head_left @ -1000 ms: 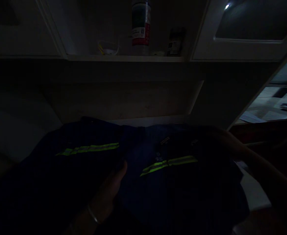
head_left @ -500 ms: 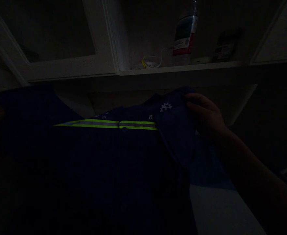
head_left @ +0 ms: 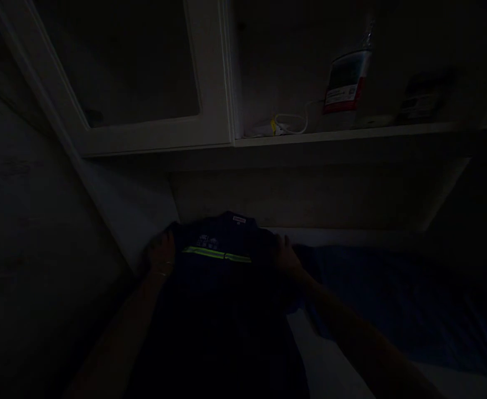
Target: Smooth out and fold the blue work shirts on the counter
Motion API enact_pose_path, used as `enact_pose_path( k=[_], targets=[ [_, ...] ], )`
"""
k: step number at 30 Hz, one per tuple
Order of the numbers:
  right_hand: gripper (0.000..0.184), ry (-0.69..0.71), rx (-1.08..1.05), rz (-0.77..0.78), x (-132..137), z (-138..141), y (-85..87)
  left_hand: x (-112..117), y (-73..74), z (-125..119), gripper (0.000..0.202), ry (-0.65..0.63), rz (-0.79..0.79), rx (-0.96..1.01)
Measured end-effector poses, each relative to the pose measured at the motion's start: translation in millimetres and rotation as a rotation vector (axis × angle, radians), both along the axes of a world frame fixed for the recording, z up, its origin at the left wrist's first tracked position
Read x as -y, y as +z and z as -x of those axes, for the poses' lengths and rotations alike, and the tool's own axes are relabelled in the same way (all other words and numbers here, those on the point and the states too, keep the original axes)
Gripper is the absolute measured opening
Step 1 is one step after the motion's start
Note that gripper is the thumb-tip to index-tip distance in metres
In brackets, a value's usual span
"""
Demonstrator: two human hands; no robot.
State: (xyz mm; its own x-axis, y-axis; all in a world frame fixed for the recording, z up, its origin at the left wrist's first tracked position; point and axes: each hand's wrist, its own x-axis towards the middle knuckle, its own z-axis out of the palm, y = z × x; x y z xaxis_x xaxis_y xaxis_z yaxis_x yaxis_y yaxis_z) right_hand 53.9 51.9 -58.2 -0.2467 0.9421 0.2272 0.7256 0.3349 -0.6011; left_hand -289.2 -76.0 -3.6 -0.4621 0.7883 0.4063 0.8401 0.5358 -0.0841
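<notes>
A dark blue work shirt with a yellow-green reflective stripe across the chest spreads out below the shelf, its collar toward the back. White print shows above the stripe, and a small label sits inside the collar. My left hand grips the shirt at its left shoulder, with a thin band around the wrist. At the opposite shoulder my right hand is closed on the cloth. Deep shadow hides the shirt's lower part and most of my fingertips.
Another blue cloth lies to the right on a pale surface. Overhead, a shelf holds a labelled bottle, a white cable and a dark container. A framed cabinet door is at the upper left.
The shirt has moved away from me and lower, toward the back under the shelf, with both hands on its shoulders. Its collar has come into sight, and the view has shifted.
</notes>
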Motion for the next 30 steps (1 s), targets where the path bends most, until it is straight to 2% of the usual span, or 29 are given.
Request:
enact_pose_path(
  k=[2, 3, 6, 8, 10, 11, 13, 16, 18, 20, 22, 24, 26, 30],
  targets=[
    [0.055, 0.110, 0.066, -0.031, 35, -14, -12.7, 8, -37.3, -22, 0.050, -0.090, 0.092, -0.028],
    [0.054, 0.200, 0.091, -0.029, 56, -23, -16.7, 20, -52.0, -34, 0.046, -0.159, 0.136, 0.009],
    [0.060, 0.566, 0.150, 0.108, 123, -54, -21.6, 78, -80.1, -64, 0.038, -0.305, 0.270, 0.337],
    [0.075, 0.837, 0.211, 0.210, 161, -72, -23.4, 124, -85.4, -77, 0.038, -0.262, 0.393, 0.602],
    [0.082, 1.021, 0.276, 0.269, 186, -82, -27.6, 165, -80.2, -87, 0.038, -0.166, 0.467, 0.750],
    [0.080, 1.054, 0.307, 0.280, 194, -83, -30.7, 181, -74.1, -91, 0.038, -0.132, 0.462, 0.779],
    [0.074, 1.013, 0.349, 0.277, 203, -82, -36.3, 204, -58.0, -101, 0.040, -0.121, 0.399, 0.801],
    [0.067, 0.882, 0.362, 0.288, 204, -81, -32.5, 225, -35.6, -121, 0.044, -0.150, 0.335, 0.830],
    [0.059, 0.804, 0.295, 0.298, 196, -83, -16.7, 236, -30.7, -137, 0.054, -0.101, 0.352, 0.858],
    [0.050, 0.704, 0.140, 0.323, 182, -87, 7.4, 247, -36.3, -153, 0.073, -0.045, 0.401, 0.909],
    [0.045, 0.579, -0.051, 0.398, 164, -87, 34.1, 257, -48.4, -166, 0.088, -0.017, 0.466, 0.954],
    [0.045, 0.503, -0.186, 0.443, 142, -81, 58.7, 263, -59.4, -177, 0.084, -0.028, 0.478, 0.941],
    [0.045, 0.512, -0.239, 0.339, 119, -67, 80.6, 267, -63.0, -184, 0.068, -0.157, 0.443, 0.935],
    [0.042, 0.565, -0.316, -0.055, 81, -29, 126.1, 277, -48.1, -197, 0.050, -0.632, 0.483, 1.060]
  ],
)
